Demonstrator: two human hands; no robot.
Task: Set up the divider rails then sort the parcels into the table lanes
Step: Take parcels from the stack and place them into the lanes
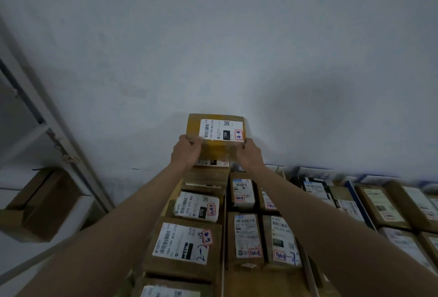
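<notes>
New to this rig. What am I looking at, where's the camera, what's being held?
There is no robot here: a person works with two bare hands. The single picture comes from a wide-angle camera on the person's head, looking forward and down along both forearms.

The left hand and right hand grip a yellowish cardboard parcel by its near corners, raised in front of a pale wall. Its white label reads 15H-159-A03-210.

Below lie rows of labelled parcels, such as one marked 070 and another 15H one. A thin divider rail runs between two rows. A brown box sits on a shelf at the left.
</notes>
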